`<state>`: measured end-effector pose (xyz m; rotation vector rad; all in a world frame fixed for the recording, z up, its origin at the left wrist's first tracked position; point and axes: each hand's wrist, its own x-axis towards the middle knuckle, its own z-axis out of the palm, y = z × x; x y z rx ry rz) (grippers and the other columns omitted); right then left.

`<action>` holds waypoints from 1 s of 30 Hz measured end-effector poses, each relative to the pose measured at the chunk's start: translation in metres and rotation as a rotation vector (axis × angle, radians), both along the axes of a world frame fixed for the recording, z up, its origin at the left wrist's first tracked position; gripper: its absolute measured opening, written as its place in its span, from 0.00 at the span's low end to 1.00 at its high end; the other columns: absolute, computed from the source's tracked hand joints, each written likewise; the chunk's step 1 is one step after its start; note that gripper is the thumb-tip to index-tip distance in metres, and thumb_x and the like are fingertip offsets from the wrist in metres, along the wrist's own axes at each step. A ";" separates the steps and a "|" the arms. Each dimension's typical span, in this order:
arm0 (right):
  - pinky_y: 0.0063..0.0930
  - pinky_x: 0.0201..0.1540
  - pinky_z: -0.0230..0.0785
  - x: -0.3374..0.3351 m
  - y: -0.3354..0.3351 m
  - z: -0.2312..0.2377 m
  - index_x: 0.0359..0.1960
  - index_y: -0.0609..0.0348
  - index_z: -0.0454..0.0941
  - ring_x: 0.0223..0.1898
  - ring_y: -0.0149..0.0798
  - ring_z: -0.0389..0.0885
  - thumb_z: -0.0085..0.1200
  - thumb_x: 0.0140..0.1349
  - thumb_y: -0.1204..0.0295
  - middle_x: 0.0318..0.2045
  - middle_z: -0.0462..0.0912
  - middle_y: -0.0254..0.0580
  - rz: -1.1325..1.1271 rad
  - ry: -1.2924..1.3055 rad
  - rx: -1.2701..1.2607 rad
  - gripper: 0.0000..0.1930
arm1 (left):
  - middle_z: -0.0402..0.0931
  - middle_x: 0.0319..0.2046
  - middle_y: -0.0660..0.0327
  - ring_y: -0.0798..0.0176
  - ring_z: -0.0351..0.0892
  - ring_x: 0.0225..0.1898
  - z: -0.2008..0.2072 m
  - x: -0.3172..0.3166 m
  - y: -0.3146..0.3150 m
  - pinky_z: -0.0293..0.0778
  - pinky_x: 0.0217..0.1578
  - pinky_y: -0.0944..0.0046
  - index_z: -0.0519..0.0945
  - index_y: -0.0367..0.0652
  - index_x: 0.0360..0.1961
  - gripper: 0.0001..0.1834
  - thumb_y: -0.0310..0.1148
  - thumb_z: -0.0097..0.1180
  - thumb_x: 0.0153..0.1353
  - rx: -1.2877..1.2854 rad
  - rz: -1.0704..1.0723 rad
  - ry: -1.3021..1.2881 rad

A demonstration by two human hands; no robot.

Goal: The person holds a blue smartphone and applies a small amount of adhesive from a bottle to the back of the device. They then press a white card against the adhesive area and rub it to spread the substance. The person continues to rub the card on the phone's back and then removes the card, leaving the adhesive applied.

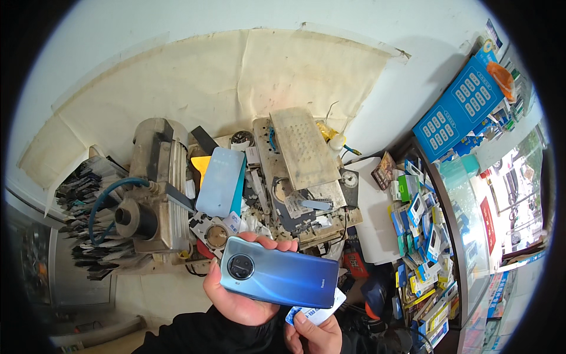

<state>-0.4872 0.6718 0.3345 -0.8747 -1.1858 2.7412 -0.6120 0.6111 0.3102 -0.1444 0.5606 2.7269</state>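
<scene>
My left hand (236,302) is wrapped round a blue smartphone (298,274), its back panel turned up and its round camera module at the left end. The thumb lies along the near left corner; fingertips curl over the far edge. Between the thumb and fingers of my right hand (315,335) is a small white and blue card (323,314), just under the phone's lower right edge. Whether the card touches the phone I cannot tell. Beyond the phone a light blue flat panel (220,182) leans on the cluttered bench.
A grimy motor-driven pump (154,183) with a blue hose stands at left beside a stack of thin dark sheets (97,218). A metal plate with holes (306,147) lies on equipment at the centre. Several small boxed packages (421,230) are heaped at right by a glass counter (466,218).
</scene>
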 end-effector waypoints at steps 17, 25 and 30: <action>0.23 0.15 0.50 0.000 0.007 0.003 0.19 0.60 0.72 0.08 0.30 0.62 0.46 0.72 0.67 0.09 0.68 0.38 0.149 -0.023 -0.048 0.20 | 0.78 0.41 0.56 0.48 0.79 0.45 0.000 0.004 0.001 0.66 0.59 0.37 0.74 0.45 0.50 0.34 0.65 0.42 0.59 0.000 -0.084 -0.029; 0.23 0.14 0.49 -0.003 0.009 0.006 0.17 0.59 0.70 0.08 0.30 0.60 0.48 0.71 0.66 0.09 0.67 0.38 0.198 -0.033 -0.082 0.21 | 0.77 0.41 0.55 0.46 0.78 0.46 -0.004 0.007 0.002 0.64 0.60 0.36 0.73 0.44 0.50 0.35 0.65 0.43 0.57 -0.007 -0.074 -0.076; 0.23 0.14 0.49 -0.006 0.010 0.005 0.16 0.59 0.70 0.08 0.31 0.60 0.48 0.72 0.65 0.08 0.67 0.38 0.217 -0.022 -0.119 0.22 | 0.77 0.41 0.54 0.45 0.77 0.46 -0.005 0.008 0.002 0.64 0.60 0.36 0.73 0.44 0.51 0.36 0.65 0.43 0.57 0.015 -0.077 -0.046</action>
